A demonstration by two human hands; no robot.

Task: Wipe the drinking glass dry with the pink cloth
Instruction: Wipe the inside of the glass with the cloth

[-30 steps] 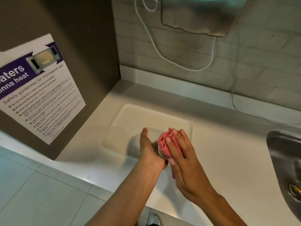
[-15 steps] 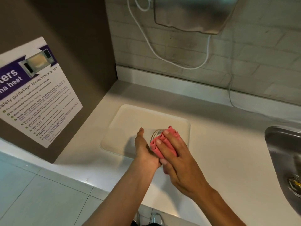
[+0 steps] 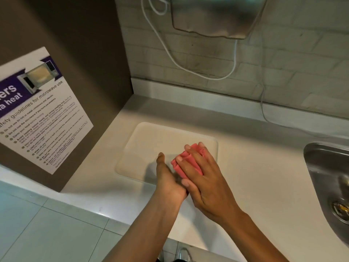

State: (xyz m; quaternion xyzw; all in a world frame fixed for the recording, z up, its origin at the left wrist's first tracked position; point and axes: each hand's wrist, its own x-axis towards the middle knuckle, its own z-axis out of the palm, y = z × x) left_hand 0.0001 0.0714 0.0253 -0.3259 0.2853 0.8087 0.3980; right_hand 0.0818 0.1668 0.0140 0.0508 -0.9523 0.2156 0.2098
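Observation:
My two hands meet over the near right part of a cream mat on the white counter. My right hand presses the pink cloth down, fingers spread across it. The cloth is bunched and covers the drinking glass, which is hidden between my hands in this frame. My left hand cups that bundle from the left side, thumb pointing away from me.
A steel sink with a drain sits at the right. A brown panel with a microwave safety poster stands on the left. A metal dispenser and white cable hang on the tiled wall. The counter's front edge is near.
The glass rim showed beside the cloth half a second ago; the cloth and my right fingers now cover it. My right hand has shifted the cloth around the glass. The left hand stays in place.

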